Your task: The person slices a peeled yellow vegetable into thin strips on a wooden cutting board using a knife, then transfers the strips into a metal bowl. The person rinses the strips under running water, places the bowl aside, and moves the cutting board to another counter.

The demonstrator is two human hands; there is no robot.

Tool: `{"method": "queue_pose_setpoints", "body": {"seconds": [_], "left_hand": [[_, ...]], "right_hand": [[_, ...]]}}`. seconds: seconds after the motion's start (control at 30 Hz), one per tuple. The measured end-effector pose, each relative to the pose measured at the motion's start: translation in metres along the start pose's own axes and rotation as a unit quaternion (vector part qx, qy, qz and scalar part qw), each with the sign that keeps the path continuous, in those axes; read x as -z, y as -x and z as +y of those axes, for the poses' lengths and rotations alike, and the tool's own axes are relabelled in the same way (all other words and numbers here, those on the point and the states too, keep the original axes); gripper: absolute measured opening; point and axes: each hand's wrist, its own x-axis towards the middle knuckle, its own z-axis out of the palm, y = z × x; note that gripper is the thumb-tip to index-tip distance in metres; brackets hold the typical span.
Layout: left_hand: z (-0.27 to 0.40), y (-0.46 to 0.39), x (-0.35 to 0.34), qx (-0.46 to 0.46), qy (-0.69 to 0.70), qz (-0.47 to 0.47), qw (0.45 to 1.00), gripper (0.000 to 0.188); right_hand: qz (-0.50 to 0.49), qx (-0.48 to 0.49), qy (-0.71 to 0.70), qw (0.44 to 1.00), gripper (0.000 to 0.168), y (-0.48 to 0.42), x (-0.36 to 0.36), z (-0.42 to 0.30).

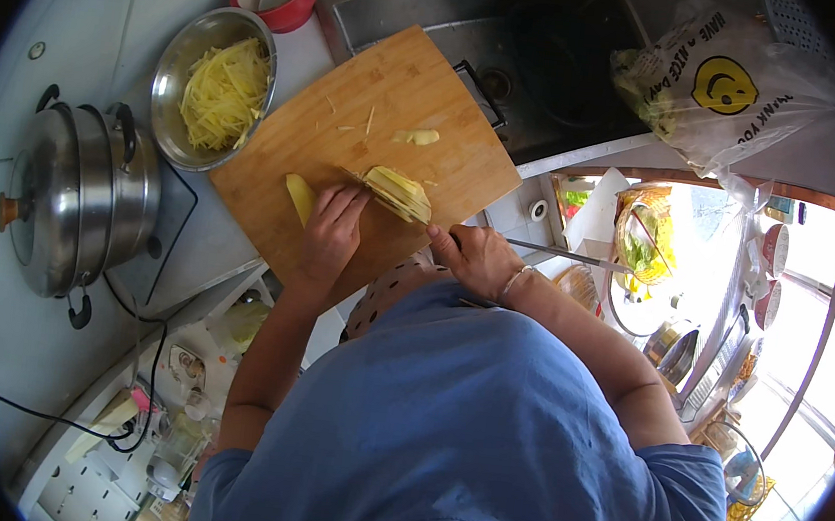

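A wooden cutting board [325,123] lies before me, one end over the edge of the sink. My left hand [334,222] rests on it, fingertips bent down beside a stack of thin potato slices and strips [399,193]. Left of that hand lies a longer piece of potato [300,198]. My right hand [482,259] is closed around a knife handle at the board's near edge; the blade runs along the stack and is mostly hidden. Small scraps and a pale potato end piece [417,137] lie further up the board. A steel bowl [166,104] of potato shreds [224,95] stands at the upper left.
A lidded steel pot [76,205] stands at the left. Behind the board are a red bowl [298,12] with a white spoon, and the sink [550,62]. A plastic bag [727,102] lies at the upper right. Black cables [160,364] hang at the lower left.
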Motion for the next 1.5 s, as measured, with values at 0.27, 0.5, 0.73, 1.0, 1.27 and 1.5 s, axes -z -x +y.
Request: {"method": "queue_pose_setpoints", "body": {"seconds": [0.27, 0.5, 0.73, 1.0, 1.27, 1.5], "left_hand": [[-0.002, -0.001, -0.002, -0.008, 0.002, 0.001, 1.000, 0.030], [0.024, -0.007, 0.018, -0.058, 0.015, -0.061, 0.996, 0.033], [0.028, -0.011, 0.014, -0.054, 0.008, -0.065, 0.996, 0.022], [0.031, -0.001, 0.008, -0.058, 0.021, -0.075, 0.995, 0.031], [0.027, 0.004, -0.003, -0.043, 0.034, -0.059, 0.997, 0.029], [0.031, 0.002, -0.002, -0.038, 0.042, -0.043, 0.997, 0.030]], "right_hand": [[0.072, 0.040, -0.020, 0.996, 0.051, -0.025, -0.030, 0.006], [0.046, 0.034, -0.133, 0.989, 0.055, -0.012, 0.000, -0.003], [0.040, 0.045, -0.063, 0.996, 0.057, 0.001, 0.006, 0.010], [0.008, 0.013, -0.005, 1.000, 0.054, 0.014, 0.004, 0.012], [0.019, 0.053, 0.015, 0.998, 0.051, 0.008, -0.006, 0.018], [0.063, 0.086, -0.031, 0.994, 0.055, -0.020, -0.020, 0.007]]}}
